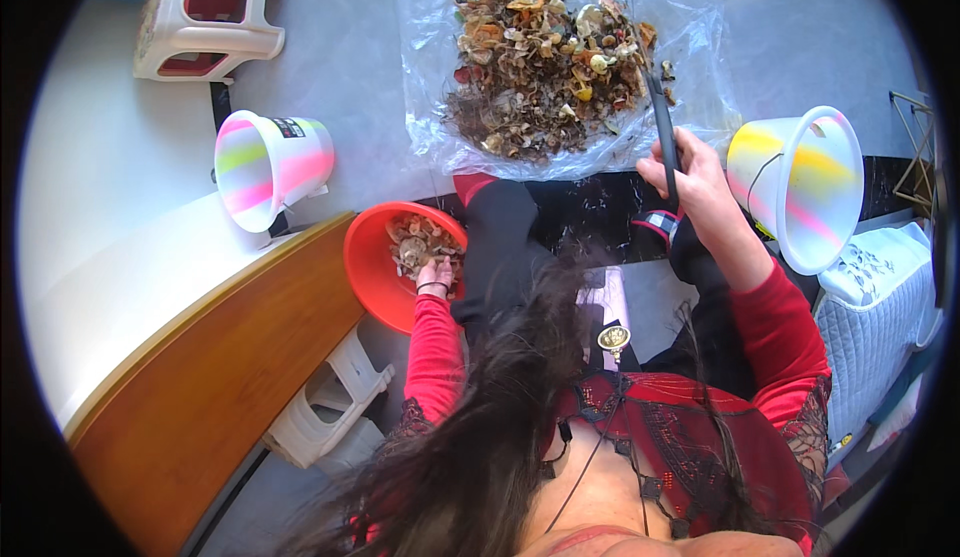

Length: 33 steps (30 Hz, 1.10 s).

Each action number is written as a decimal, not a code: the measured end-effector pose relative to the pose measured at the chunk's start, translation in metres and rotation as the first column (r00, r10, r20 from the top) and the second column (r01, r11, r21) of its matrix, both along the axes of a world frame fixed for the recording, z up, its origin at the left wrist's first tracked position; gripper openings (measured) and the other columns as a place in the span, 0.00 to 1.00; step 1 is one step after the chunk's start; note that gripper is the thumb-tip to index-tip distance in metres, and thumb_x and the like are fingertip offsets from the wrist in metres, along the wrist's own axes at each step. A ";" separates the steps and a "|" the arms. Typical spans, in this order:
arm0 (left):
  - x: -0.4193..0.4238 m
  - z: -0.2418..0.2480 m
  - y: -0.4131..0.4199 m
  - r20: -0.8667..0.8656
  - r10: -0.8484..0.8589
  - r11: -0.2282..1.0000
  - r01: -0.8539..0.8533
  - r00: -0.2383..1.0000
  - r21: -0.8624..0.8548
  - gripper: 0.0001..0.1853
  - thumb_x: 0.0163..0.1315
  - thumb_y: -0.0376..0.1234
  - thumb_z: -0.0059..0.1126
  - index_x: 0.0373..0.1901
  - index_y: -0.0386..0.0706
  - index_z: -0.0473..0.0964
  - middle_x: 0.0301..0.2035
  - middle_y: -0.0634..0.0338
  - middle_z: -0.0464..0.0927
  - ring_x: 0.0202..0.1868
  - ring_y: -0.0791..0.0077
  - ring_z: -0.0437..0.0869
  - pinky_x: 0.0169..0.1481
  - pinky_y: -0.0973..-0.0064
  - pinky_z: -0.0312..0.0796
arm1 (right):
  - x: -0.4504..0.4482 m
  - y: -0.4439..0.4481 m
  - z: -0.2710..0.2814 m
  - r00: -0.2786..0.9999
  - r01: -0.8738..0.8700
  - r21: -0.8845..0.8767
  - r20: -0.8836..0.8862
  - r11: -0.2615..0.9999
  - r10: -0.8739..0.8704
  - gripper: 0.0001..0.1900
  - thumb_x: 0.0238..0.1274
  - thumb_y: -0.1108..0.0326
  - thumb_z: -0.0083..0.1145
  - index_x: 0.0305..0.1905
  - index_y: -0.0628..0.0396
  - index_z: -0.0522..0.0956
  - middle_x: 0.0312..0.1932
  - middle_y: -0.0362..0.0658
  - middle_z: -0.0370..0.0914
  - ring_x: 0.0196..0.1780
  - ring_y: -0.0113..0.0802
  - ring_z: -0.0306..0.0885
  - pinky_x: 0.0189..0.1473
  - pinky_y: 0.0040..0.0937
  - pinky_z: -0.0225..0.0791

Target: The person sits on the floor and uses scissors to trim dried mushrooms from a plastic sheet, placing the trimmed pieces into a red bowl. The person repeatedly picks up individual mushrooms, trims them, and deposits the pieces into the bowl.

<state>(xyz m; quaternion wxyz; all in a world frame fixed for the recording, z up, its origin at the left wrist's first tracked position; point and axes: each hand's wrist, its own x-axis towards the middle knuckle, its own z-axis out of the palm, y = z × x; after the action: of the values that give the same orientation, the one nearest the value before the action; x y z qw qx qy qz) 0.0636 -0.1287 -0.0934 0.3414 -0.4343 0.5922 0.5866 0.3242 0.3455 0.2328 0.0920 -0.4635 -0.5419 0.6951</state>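
A heap of mushrooms mixed with dry plant debris (pixel 540 69) lies on a clear plastic sheet (pixel 431 91) on the floor. My right hand (pixel 694 170) grips a black-handled tool (pixel 663 121), whose narrow end reaches up over the heap's right edge; whether it is a knife or tongs I cannot tell. Down at the left, my left hand (pixel 435 275) is inside a red-orange plastic basin (pixel 375 283), at the pale mushroom pieces (pixel 415 245) in it. Its fingertips are partly hidden among the pieces, so I cannot tell if they hold one.
White buckets with coloured streaks stand at left (pixel 300 155) and right (pixel 799 182). A white plastic stool (pixel 225 16) lies at upper left, another (pixel 330 403) below the wooden board (pixel 217 347). A quilted, light-blue cover (pixel 862 339) is at right. My legs flank the black floor strip (pixel 585 219).
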 end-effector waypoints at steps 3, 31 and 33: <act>0.004 0.041 0.040 -0.036 -0.294 0.847 0.243 0.955 -0.474 0.05 0.68 0.30 0.48 0.37 0.38 0.70 0.32 0.52 0.79 0.35 0.61 0.82 0.36 0.70 0.77 | 0.001 0.003 0.005 0.999 -0.034 0.017 0.042 0.999 0.033 0.13 0.54 0.64 0.64 0.37 0.56 0.70 0.25 0.33 0.67 0.27 0.18 0.63 0.29 0.18 0.56; -0.031 -0.027 0.381 -0.342 -0.939 0.237 0.770 0.026 -0.592 0.18 0.57 0.38 0.65 0.46 0.39 0.78 0.35 0.55 0.84 0.33 0.69 0.85 0.39 0.70 0.77 | 0.000 0.005 0.003 0.989 0.022 -0.201 0.149 0.979 0.008 0.15 0.54 0.66 0.66 0.38 0.58 0.70 0.27 0.34 0.68 0.29 0.17 0.63 0.31 0.18 0.56; -0.038 -0.014 0.368 -0.378 -0.747 0.546 0.829 0.546 0.118 0.15 0.68 0.34 0.55 0.54 0.40 0.74 0.37 0.65 0.80 0.25 0.82 0.76 0.29 0.82 0.70 | 0.002 0.006 0.003 0.990 0.018 -0.207 0.143 0.978 0.013 0.15 0.53 0.65 0.67 0.38 0.58 0.70 0.27 0.33 0.68 0.29 0.17 0.63 0.31 0.17 0.56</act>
<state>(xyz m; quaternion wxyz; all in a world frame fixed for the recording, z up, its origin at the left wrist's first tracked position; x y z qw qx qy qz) 0.0255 0.2390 -0.1072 0.5401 0.0251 0.6760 0.5007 0.3259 0.3511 0.2355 0.0045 -0.5202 -0.4708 0.7126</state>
